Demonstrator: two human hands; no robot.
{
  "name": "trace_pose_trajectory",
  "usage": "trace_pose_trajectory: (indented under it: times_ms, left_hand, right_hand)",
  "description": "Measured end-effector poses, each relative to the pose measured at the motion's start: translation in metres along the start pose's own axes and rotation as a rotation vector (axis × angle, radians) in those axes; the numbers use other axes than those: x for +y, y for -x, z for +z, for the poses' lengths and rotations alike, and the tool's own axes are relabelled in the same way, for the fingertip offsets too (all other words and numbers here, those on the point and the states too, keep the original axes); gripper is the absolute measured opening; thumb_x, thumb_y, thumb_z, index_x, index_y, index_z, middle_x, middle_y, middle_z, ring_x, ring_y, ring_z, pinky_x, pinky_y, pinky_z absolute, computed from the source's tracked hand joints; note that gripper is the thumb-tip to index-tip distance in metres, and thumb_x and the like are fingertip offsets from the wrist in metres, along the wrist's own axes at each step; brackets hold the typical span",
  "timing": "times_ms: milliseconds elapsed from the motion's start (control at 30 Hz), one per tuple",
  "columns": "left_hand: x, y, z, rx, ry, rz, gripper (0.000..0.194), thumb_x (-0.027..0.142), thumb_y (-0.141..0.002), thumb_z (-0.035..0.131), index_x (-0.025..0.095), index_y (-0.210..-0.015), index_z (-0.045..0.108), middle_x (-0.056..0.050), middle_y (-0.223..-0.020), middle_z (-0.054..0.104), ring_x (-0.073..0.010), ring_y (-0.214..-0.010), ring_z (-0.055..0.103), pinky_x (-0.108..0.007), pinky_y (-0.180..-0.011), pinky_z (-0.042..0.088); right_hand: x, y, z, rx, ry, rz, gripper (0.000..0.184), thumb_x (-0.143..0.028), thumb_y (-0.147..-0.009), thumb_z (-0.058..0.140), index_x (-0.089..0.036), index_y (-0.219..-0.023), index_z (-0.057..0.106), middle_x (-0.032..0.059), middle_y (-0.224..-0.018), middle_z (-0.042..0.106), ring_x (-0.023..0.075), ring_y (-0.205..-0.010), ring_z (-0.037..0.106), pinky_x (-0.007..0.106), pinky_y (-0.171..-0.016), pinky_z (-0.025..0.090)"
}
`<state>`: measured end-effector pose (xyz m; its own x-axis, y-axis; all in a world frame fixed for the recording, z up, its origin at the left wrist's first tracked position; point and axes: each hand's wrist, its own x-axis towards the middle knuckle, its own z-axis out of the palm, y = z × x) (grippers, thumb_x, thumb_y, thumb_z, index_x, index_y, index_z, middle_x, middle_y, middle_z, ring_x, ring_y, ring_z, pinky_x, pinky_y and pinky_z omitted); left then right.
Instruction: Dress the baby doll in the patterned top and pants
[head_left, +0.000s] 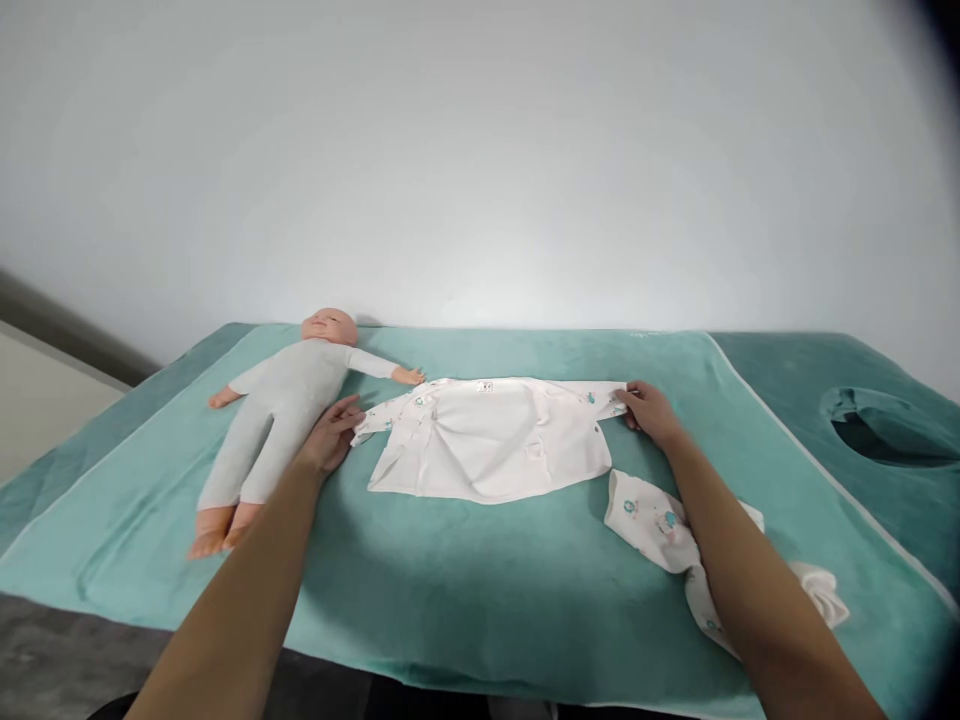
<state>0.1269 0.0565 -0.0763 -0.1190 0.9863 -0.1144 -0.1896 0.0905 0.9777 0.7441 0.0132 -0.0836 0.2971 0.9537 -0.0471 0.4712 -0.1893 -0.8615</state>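
A white baby shirt lies spread open in the middle of the green cover, its inside facing up and its printed sleeves stretched out to both sides. At the cuff of the left sleeve is my left hand, fingers closed on the cloth edge. My right hand pinches the other cuff between thumb and fingers. Left of the shirt, a baby doll with a pale cloth body lies on its back, one hand close to the shirt's left shoulder. Printed baby pants lie crumpled, partly hidden under my right forearm.
A green cover is spread over a padded bed, with a face hole at the right end. Some bunched white cloth lies beyond my right forearm. A pale wall runs along the bed's far edge.
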Motion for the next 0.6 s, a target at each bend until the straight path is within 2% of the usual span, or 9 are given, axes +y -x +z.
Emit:
trace_pose_trajectory:
  times_ms: [100,233,300,333,400,467,600]
  left_hand:
    - [-0.003,-0.002,-0.005,-0.019,-0.054,-0.068,0.054,0.015,-0.060,0.087,0.017,-0.110,0.067,-0.002,-0.093,0.069,-0.0094,-0.076,0.063,-0.017,-0.065,0.050]
    - [0.007,0.003,0.000,-0.160,-0.197,-0.134,0.061,0.016,-0.059,0.085,0.016,-0.117,0.067,-0.010,-0.119,0.069,-0.0158,-0.092,0.067,-0.021,-0.071,0.052]
    - [0.012,0.005,0.005,-0.213,-0.304,-0.140,0.063,0.012,-0.055,0.083,0.016,-0.117,0.069,-0.011,-0.119,0.070,-0.0177,-0.091,0.067,-0.022,-0.068,0.052]
    - [0.013,0.005,0.007,-0.203,-0.370,-0.124,0.062,0.010,-0.053,0.081,0.015,-0.114,0.070,-0.011,-0.114,0.071,-0.0182,-0.087,0.067,-0.023,-0.066,0.052]
    - [0.012,0.006,0.012,-0.116,-0.484,-0.063,0.057,0.010,-0.051,0.078,0.014,-0.107,0.072,-0.010,-0.104,0.073,-0.0189,-0.078,0.067,-0.025,-0.062,0.052]
    - [0.007,0.007,0.016,0.025,-0.542,0.021,0.051,0.012,-0.055,0.074,0.013,-0.106,0.071,-0.009,-0.097,0.072,-0.0199,-0.076,0.066,-0.028,-0.062,0.052]
    - [-0.006,0.012,0.025,0.318,-0.619,0.199,0.044,0.016,-0.072,0.062,0.012,-0.116,0.061,-0.013,-0.103,0.067,-0.0250,-0.095,0.065,-0.039,-0.080,0.056]
  right_hand:
    - [-0.002,0.000,0.001,0.037,0.028,-0.015,0.032,-0.051,-0.083,0.060,-0.020,-0.092,0.061,-0.0057,-0.049,0.055,0.0115,-0.039,0.046,0.023,-0.044,0.035]
    - [-0.015,0.006,0.005,0.144,0.156,-0.035,0.029,-0.045,-0.079,0.065,-0.019,-0.091,0.065,-0.0031,-0.060,0.061,0.0115,-0.045,0.052,0.025,-0.054,0.040]
    - [-0.019,0.009,0.007,0.172,0.183,-0.051,0.028,-0.042,-0.078,0.064,-0.018,-0.093,0.066,-0.0025,-0.064,0.063,0.0114,-0.046,0.053,0.026,-0.057,0.042]
    - [-0.020,0.010,0.007,0.178,0.185,-0.062,0.028,-0.041,-0.079,0.062,-0.018,-0.095,0.066,-0.0025,-0.064,0.063,0.0115,-0.047,0.054,0.026,-0.059,0.042]
    - [-0.020,0.011,0.007,0.178,0.179,-0.080,0.028,-0.039,-0.081,0.058,-0.018,-0.098,0.066,-0.0025,-0.064,0.063,0.0125,-0.048,0.055,0.027,-0.060,0.042]
    - [-0.020,0.011,0.007,0.179,0.170,-0.078,0.030,-0.039,-0.083,0.055,-0.018,-0.099,0.067,-0.0025,-0.060,0.061,0.0140,-0.049,0.055,0.027,-0.060,0.042]
    - [-0.020,0.015,0.007,0.214,0.177,-0.074,0.031,-0.039,-0.084,0.051,-0.017,-0.095,0.068,-0.0018,-0.052,0.058,0.0173,-0.054,0.057,0.028,-0.062,0.042]
